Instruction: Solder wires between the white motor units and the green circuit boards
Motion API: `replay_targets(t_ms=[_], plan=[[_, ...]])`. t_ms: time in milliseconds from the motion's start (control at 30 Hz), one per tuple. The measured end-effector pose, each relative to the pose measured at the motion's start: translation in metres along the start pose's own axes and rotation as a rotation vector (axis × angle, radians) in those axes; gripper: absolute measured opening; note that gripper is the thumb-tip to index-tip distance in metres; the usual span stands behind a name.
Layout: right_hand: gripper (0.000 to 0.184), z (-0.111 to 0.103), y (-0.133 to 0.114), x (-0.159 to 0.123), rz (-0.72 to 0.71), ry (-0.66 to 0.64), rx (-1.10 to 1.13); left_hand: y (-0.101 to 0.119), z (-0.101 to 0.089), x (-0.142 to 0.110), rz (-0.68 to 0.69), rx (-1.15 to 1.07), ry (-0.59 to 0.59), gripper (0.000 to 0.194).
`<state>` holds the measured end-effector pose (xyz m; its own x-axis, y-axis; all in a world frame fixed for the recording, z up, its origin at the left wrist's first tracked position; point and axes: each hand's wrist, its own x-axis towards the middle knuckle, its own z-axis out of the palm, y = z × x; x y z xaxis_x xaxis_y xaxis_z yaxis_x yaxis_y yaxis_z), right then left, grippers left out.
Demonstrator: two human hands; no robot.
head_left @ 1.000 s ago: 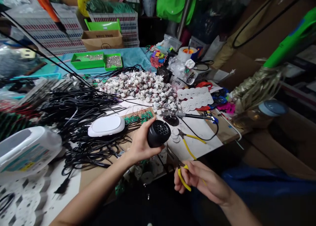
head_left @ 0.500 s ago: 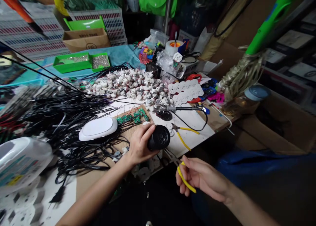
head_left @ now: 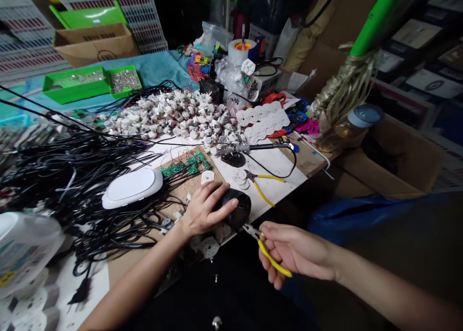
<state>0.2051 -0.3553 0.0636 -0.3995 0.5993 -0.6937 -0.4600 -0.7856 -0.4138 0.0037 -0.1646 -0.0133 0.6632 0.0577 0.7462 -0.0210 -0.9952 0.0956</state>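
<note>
Now the black plastic-looking cylinder (head_left: 241, 206) has been tipped so that its perforated end is turned more toward the steel-jawed, yellow-handled pliers (head_left: 275, 262), and the tips have been brought to its lower rim. Tool and rim are thus placed together, though whether contact has been made cannot be told.

The cylinder is clasped at the front edge of the brown-topped bench (head_left: 314, 163) by the left hand (head_left: 206, 213), whose grip is closed over its top and side. The pliers are held by the right hand (head_left: 298, 251), to the lower right of the cylinder; the grip is closed on the handles, with the fingers curled beneath.

By the bench edge, the right forearm is held out past the cylinder's right side, where the widest room for movement seems to be offered, with blue sheeting (head_left: 347, 211) lying farther right. Above the cylinder, less room is left: a second pair of yellow-handled cutters (head_left: 270, 177) is laid just to its upper right, on white paper (head_left: 294, 174), and a grey-and-black soldering iron (head_left: 265, 147) is set farther up. To its left, tangled black cables (head_left: 126, 225) are spread around a white oval case (head_left: 133, 186), and small green circuit boards (head_left: 193, 163) are laid to its upper left.
</note>
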Motion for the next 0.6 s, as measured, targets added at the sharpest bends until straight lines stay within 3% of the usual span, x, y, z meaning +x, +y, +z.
replay_targets(t_ms=[167,300,433,500,600], plan=[[0.053,-0.002,0.001,0.006,0.076,-0.078,0.053,-0.003,-0.001,-0.004,-0.049,-0.085,-0.038,0.059],[0.038,0.000,0.002,0.012,0.111,-0.104,0.066,-0.008,0.000,-0.007,-0.045,-0.122,-0.073,0.062],[0.033,0.009,-0.002,0.016,0.119,-0.023,0.051,-0.008,0.003,-0.007,-0.043,-0.101,-0.048,0.066],[0.037,0.016,-0.006,0.016,0.052,0.033,0.019,-0.005,0.006,-0.005,-0.122,-0.069,0.034,0.077],[0.043,0.026,-0.014,0.019,-0.119,0.130,-0.077,0.005,0.012,0.005,-0.358,0.020,0.151,0.098]])
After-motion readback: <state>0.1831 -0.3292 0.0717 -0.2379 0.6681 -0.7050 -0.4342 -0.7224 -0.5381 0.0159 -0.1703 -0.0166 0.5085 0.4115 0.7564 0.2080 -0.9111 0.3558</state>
